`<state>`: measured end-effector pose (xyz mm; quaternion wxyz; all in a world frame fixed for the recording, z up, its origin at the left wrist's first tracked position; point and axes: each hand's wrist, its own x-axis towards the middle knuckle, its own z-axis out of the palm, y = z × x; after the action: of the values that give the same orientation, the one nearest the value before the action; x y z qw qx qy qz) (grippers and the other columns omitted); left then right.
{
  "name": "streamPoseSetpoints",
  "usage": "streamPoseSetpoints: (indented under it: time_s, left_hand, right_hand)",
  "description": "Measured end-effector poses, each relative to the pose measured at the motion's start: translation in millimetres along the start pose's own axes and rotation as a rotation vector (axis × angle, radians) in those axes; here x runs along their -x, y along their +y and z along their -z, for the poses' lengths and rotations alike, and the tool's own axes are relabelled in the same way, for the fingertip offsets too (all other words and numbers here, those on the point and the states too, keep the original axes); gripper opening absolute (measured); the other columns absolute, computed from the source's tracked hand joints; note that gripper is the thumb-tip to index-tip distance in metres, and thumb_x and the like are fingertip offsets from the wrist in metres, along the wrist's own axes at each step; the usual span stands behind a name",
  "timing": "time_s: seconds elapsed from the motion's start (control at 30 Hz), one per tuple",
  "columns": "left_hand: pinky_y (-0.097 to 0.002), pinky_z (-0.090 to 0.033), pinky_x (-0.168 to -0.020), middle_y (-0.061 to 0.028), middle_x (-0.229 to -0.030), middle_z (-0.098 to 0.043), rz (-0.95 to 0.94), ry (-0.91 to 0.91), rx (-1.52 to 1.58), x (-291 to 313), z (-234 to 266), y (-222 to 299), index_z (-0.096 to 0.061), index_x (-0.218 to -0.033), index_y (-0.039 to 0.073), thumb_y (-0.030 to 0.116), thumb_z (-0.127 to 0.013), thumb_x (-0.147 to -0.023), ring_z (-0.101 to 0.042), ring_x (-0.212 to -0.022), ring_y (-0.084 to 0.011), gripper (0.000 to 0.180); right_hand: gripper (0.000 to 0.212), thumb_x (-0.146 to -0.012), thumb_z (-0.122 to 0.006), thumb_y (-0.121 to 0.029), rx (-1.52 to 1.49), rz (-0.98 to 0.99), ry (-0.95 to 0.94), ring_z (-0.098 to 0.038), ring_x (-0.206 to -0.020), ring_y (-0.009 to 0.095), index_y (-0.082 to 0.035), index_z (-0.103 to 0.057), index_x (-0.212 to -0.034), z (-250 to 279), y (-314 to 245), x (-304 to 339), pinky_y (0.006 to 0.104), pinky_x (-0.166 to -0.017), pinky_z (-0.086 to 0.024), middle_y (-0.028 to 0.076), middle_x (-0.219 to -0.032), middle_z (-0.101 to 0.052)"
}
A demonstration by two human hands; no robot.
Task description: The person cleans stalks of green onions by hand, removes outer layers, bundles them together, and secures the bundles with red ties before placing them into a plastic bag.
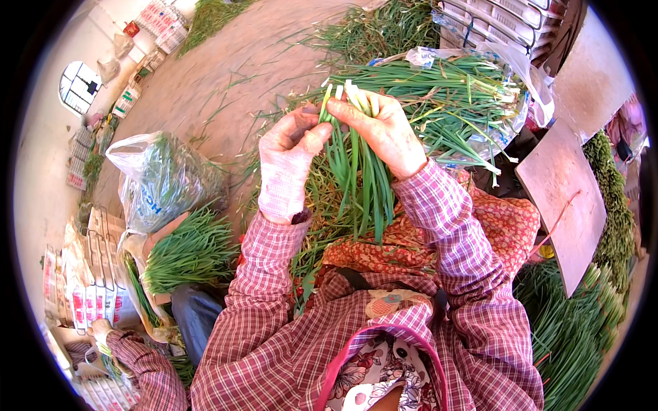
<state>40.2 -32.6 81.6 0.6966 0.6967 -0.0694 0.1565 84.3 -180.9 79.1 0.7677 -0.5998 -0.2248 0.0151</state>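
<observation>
My right hand (385,131) is closed round a small bunch of green chives (358,171), thumb across it just below the pale cut ends. The long flat leaves hang down over my lap. Close beside it, my left hand (289,152), in a pale covering at the wrist, pinches with thumb and forefinger at the left edge of the same bunch, at a stalk or two. Beyond my right hand, a big heap of chives (445,92) lies on clear plastic sheeting. Loose trimmed leaves (319,205) are piled under my hands, in front of the red flowered cloth (493,216) on my lap.
To the left stand a filled clear plastic bag (168,181) and a bundle of chives (192,253). A co-worker's hand (101,330) shows at lower left near stacked crates (96,288). On the right are a flat board (563,198) and more chives (569,335).
</observation>
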Motion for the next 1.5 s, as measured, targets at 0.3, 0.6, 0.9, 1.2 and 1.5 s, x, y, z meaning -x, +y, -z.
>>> streamPoseSetpoints:
  time_s: [0.3, 0.6, 0.9, 1.2, 1.5]
  left_hand:
    - [-0.0211, -0.042, -0.057, -0.0003, -0.079, -0.057, -0.018, -0.057, 0.041, -0.7, 7.2, 1.4, -0.058, -0.095, 0.0, 0.005, -0.065, -0.08, -0.052, -0.065, -0.0073, 0.017]
    - [-0.0202, -0.038, -0.051, 0.0001, -0.07, -0.055, 0.077, -0.139, -0.01, 6.7, 29.6, 19.6, -0.057, -0.096, 0.001, 0.005, -0.064, -0.08, -0.048, -0.057, -0.0066, 0.018]
    - [-0.0265, -0.046, -0.073, -0.0064, -0.087, -0.062, -0.169, 0.136, -0.826, -17.9, 105.2, 22.1, -0.06, -0.103, -0.001, 0.009, -0.069, -0.075, -0.057, -0.08, -0.0151, 0.03]
    - [-0.0242, -0.043, -0.072, -0.0034, -0.085, -0.061, 0.103, -0.359, -0.339, -13.7, 25.8, 49.5, -0.062, -0.098, -0.002, 0.021, -0.062, -0.083, -0.054, -0.081, -0.0096, 0.028]
    - [-0.0217, -0.041, -0.069, 0.0006, -0.086, -0.061, 0.234, -0.534, -0.344, -26.0, 24.0, 52.2, -0.062, -0.099, -0.001, 0.024, -0.061, -0.081, -0.052, -0.076, -0.007, 0.031]
  right_hand:
    - [0.024, -0.081, -0.067, -0.023, 0.231, 0.159, -0.09, -0.053, -0.065, 0.007, -0.003, -0.065, -0.093, 5.7, 7.6, 0.2, 0.0274, -0.06, -0.046, 0.004, -0.07, -0.062]
    - [0.023, -0.079, -0.069, -0.02, 0.464, 0.14, -0.283, -0.056, -0.067, 0.011, -0.004, -0.065, -0.095, 2.3, -6.2, 9.4, 0.028, -0.063, -0.047, 0.007, -0.073, -0.063]
    - [0.015, -0.086, -0.063, -0.017, 0.286, 0.028, -0.148, -0.056, -0.064, 0.006, -0.004, -0.064, -0.094, 24.5, -11.6, 16.4, 0.0228, -0.058, -0.047, -0.002, -0.074, -0.061]
    - [0.047, -0.072, -0.074, -0.032, 0.469, 0.147, -0.133, -0.063, -0.078, 0.026, 0.001, -0.057, -0.101, 8.4, -8.8, 9.2, 0.0353, -0.071, -0.048, 0.016, -0.085, -0.064]
    - [0.046, -0.073, -0.074, -0.022, 0.618, 0.212, -0.227, -0.064, -0.087, 0.022, -0.002, -0.054, -0.109, 1.1, -16.2, 9.5, 0.0328, -0.077, -0.05, 0.013, -0.093, -0.064]
